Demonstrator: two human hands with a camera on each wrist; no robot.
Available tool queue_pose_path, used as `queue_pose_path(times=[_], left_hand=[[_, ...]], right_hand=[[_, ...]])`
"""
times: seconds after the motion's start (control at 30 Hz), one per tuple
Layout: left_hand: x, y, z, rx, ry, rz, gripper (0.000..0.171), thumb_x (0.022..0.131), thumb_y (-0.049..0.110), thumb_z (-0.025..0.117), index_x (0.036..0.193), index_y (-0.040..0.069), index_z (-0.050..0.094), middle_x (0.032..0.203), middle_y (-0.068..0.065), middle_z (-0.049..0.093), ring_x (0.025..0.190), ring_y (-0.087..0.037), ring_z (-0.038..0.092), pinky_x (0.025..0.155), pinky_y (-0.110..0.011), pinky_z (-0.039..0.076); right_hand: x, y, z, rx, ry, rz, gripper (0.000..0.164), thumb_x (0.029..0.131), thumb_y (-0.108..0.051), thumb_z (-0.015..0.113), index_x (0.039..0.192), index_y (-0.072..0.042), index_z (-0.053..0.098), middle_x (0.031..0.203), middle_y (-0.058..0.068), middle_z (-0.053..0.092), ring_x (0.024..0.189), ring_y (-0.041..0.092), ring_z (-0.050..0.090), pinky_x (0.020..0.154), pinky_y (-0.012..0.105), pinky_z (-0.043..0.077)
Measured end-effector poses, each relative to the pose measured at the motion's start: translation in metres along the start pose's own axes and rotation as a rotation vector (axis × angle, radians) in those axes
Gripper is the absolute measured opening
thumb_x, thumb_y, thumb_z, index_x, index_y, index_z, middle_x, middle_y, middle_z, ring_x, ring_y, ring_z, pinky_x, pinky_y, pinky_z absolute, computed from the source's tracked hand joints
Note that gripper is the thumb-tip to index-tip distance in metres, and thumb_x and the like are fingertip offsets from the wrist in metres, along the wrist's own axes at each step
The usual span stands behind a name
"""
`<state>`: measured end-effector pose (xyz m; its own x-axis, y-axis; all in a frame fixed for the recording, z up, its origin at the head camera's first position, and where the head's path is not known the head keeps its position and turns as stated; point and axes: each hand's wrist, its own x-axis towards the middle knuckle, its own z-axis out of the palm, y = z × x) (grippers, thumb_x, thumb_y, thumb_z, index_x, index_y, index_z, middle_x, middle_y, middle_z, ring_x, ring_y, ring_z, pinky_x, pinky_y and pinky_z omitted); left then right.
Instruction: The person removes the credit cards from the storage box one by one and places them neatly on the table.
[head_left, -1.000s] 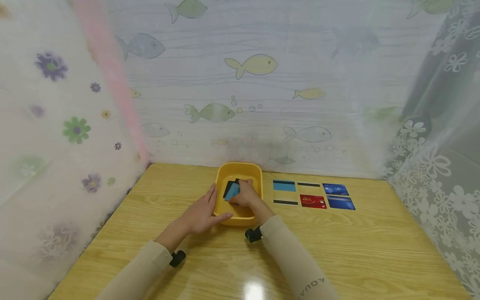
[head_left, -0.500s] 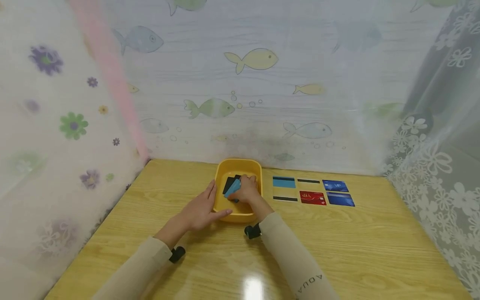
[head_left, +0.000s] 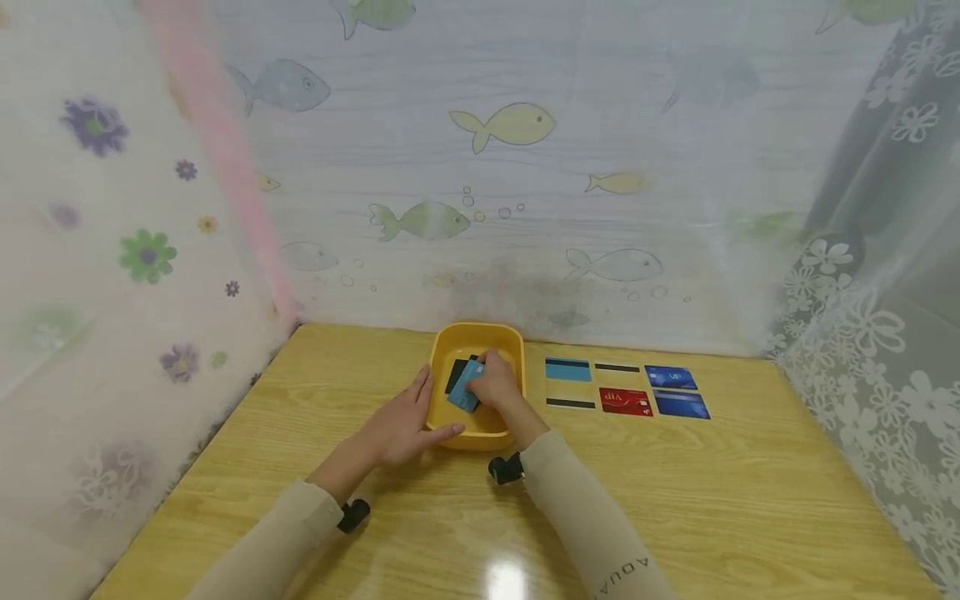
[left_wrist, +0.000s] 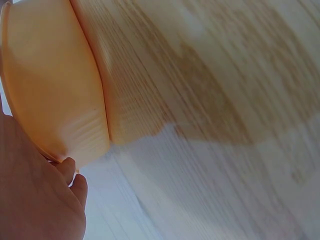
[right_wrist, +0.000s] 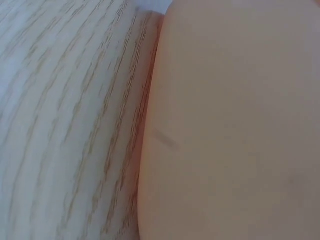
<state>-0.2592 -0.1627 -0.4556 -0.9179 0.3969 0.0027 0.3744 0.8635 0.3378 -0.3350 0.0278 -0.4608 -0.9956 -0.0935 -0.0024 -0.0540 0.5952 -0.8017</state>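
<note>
Two beige sleeves (head_left: 270, 546) reach in over the near part of the wood-grain tabletop (head_left: 750, 500), the right one lettered, each with a black device (head_left: 354, 516) at the cuff. Beyond them, near the tabletop's far edge and left of its middle, sits a yellow tray (head_left: 459, 442). The left hand (head_left: 397, 427) lies against the tray's near left corner, thumb spread across the near side and the other fingers along the left wall. The right hand (head_left: 498, 385) is down inside the tray, pinching a blue card (head_left: 462, 396) near the middle; whether that card touches the floor I cannot tell. A black card (head_left: 454, 374) shows partly behind it.

Toward the tabletop's far right corner, cards lie flat in two rows. Nearer: a black stripe (head_left: 571, 403) whose card blends into the wood, a red card (head_left: 626, 402), a dark blue card (head_left: 682, 406). Farther: a striped light-blue card (head_left: 567, 370), another black stripe, a blue VIP card (head_left: 671, 378). Behind the far edge hangs a fish-print curtain (head_left: 517, 183); flowered curtain (head_left: 150, 333) stands at the left edge, lacy curtain (head_left: 862, 367) at the right.
</note>
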Motion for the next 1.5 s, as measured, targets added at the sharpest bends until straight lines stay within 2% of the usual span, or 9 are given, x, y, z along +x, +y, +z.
queue_pose_path(times=[0.27, 0.57, 0.83, 1.13, 1.33, 1.5], left_hand=[[0.000, 0.000, -0.001, -0.005, -0.002, 0.003, 0.117, 0.092, 0.084, 0.038, 0.162, -0.005, 0.008, 0.171, -0.018, -0.001, 0.156, -0.035, 0.016, 0.122, -0.048, 0.027], [-0.001, 0.000, -0.001, -0.020, -0.003, 0.006, 0.112, 0.095, 0.077, 0.045, 0.161, -0.005, 0.007, 0.171, -0.018, -0.001, 0.155, -0.035, 0.017, 0.122, -0.049, 0.027], [0.001, -0.001, 0.000, -0.009, 0.011, 0.019, 0.110, 0.096, 0.075, 0.045, 0.161, -0.007, 0.010, 0.170, -0.019, 0.000, 0.155, -0.036, 0.018, 0.122, -0.050, 0.027], [0.000, -0.001, -0.001, -0.002, 0.001, 0.016, 0.117, 0.092, 0.083, 0.038, 0.161, -0.006, 0.009, 0.170, -0.019, -0.001, 0.155, -0.036, 0.018, 0.122, -0.049, 0.027], [-0.001, 0.000, -0.002, -0.013, 0.000, 0.016, 0.118, 0.091, 0.085, 0.036, 0.161, -0.006, 0.009, 0.171, -0.018, -0.002, 0.155, -0.036, 0.017, 0.122, -0.050, 0.027], [-0.001, 0.001, -0.002, -0.013, -0.007, 0.010, 0.119, 0.091, 0.086, 0.036, 0.161, -0.006, 0.010, 0.171, -0.017, -0.001, 0.155, -0.036, 0.018, 0.122, -0.049, 0.028]], right_hand=[[0.000, -0.002, -0.003, 0.062, 0.036, -0.042, 0.037, 0.088, 0.004, 0.064, 0.125, 0.001, 0.061, 0.123, 0.020, 0.062, 0.099, 0.031, 0.057, 0.084, 0.042, 0.051], [-0.002, -0.004, -0.002, 0.075, 0.057, -0.047, 0.038, 0.089, 0.002, 0.066, 0.126, -0.001, 0.063, 0.125, 0.018, 0.063, 0.103, 0.030, 0.059, 0.085, 0.042, 0.051], [-0.004, -0.008, -0.006, 0.161, 0.039, -0.070, 0.034, 0.093, -0.002, 0.065, 0.127, -0.002, 0.063, 0.136, 0.018, 0.059, 0.121, 0.033, 0.058, 0.100, 0.047, 0.051], [-0.015, -0.017, -0.017, 0.152, 0.044, -0.153, 0.032, 0.091, 0.001, 0.069, 0.123, -0.001, 0.064, 0.126, 0.017, 0.065, 0.113, 0.030, 0.061, 0.095, 0.044, 0.053], [-0.026, -0.020, -0.027, 0.144, 0.012, -0.186, 0.032, 0.094, 0.000, 0.069, 0.125, -0.002, 0.063, 0.132, 0.019, 0.062, 0.124, 0.034, 0.057, 0.098, 0.046, 0.052], [-0.033, -0.018, -0.034, 0.155, 0.006, -0.225, 0.032, 0.093, 0.002, 0.068, 0.124, 0.001, 0.062, 0.128, 0.021, 0.063, 0.120, 0.036, 0.059, 0.094, 0.046, 0.054]])
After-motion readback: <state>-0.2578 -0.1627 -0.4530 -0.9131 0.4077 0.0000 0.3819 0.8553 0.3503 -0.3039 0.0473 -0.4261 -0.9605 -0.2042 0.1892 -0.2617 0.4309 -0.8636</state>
